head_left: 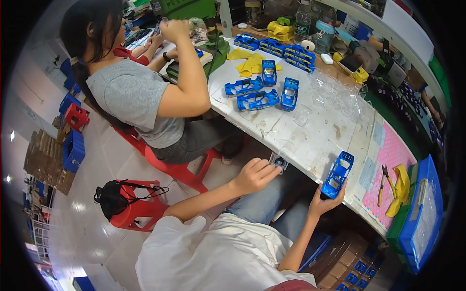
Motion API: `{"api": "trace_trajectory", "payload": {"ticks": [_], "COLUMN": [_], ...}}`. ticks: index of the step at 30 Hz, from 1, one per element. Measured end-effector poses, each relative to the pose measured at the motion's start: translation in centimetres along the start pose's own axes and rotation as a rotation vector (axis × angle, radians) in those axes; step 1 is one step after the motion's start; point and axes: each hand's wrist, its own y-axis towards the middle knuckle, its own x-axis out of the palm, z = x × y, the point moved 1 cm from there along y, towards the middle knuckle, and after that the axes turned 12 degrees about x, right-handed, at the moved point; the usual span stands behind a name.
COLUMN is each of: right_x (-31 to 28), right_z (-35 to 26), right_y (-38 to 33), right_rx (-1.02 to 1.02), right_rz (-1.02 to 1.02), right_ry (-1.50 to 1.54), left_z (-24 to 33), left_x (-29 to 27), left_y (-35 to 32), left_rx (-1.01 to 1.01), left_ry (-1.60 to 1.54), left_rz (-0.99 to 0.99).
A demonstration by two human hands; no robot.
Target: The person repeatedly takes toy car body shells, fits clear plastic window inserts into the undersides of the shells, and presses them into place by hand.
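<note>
My left hand point(253, 175) pinches a small clear plastic window piece point(279, 161) near the front edge of the white worktable point(310, 140). My right hand point(324, 201) holds a blue toy car body point(338, 174) at the table's edge, nose pointing up and away. The two hands are apart, the clear piece left of the car body. Several more blue car bodies point(262, 92) lie farther back on the table, with another row point(274, 47) behind them.
A co-worker in a grey shirt point(131, 97) sits on a red stool point(179, 169) to my left, hands raised at a green machine point(213, 48). Yellow cloths point(252, 63), clear plastic trays point(335, 92), a pink mat with pliers point(386, 177), a blue bin point(422, 208) and another red stool point(136, 208) are around.
</note>
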Motion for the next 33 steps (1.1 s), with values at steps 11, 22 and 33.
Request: {"api": "trace_trajectory", "payload": {"ticks": [11,22,33], "right_x": [0.1,0.6,0.3], "right_z": [0.2,0.5,0.6], "right_y": [0.1,-0.2,0.1], "right_rx": [0.002,0.011,-0.003], "right_rz": [-0.015,-0.012,-0.013], "right_ry": [-0.003,-0.007,-0.046], "left_z": [2.2,4.1,5.4], "left_x": [-0.3,0.1,4.1], "left_y": [0.3,1.4,4.9], "left_rx": [0.062,0.194,0.198], "left_ry": [-0.022,-0.15,-0.115], "left_rz": [-0.053,-0.088,0.044]}}
